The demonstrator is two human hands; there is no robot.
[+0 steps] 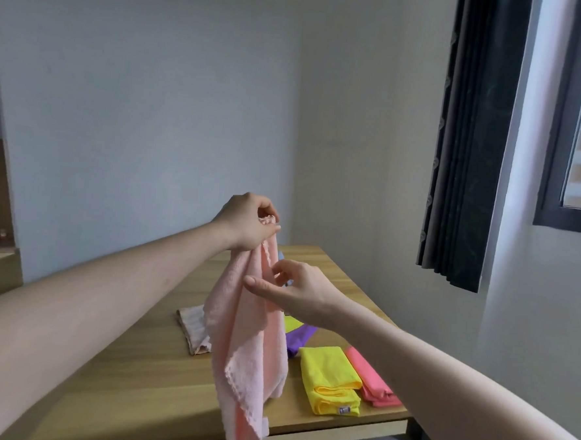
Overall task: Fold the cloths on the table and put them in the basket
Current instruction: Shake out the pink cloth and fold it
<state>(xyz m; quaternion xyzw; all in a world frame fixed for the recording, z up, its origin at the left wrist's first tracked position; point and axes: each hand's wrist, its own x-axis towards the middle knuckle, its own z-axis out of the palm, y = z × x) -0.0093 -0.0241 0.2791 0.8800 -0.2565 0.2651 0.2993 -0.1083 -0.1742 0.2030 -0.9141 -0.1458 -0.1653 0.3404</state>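
Hanging from the left hand (248,222), the pale pink cloth (248,336) is lifted well above the counter (143,374) in the head view, and its lower end drops past the near edge. The grip of the left hand is clamped on the top corner of this cloth, with fingers and thumb pinched together. The right hand (295,291) is just beside the cloth, a little lower; its fingers are loose and apart, and the thumb reaches toward the cloth edge. I cannot tell if it already touches the fabric.

On the counter lie a folded yellow cloth (332,380) and, touching it on the right, a folded coral cloth (371,381). A purple cloth (300,336) shows partly behind the pink one, and a beige cloth (194,331) lies to the left. No basket is visible.

I judge that the step in hand is opening the pink cloth before folding. The next move probably needs the right hand to find the second top corner, so that the cloth can spread flat.
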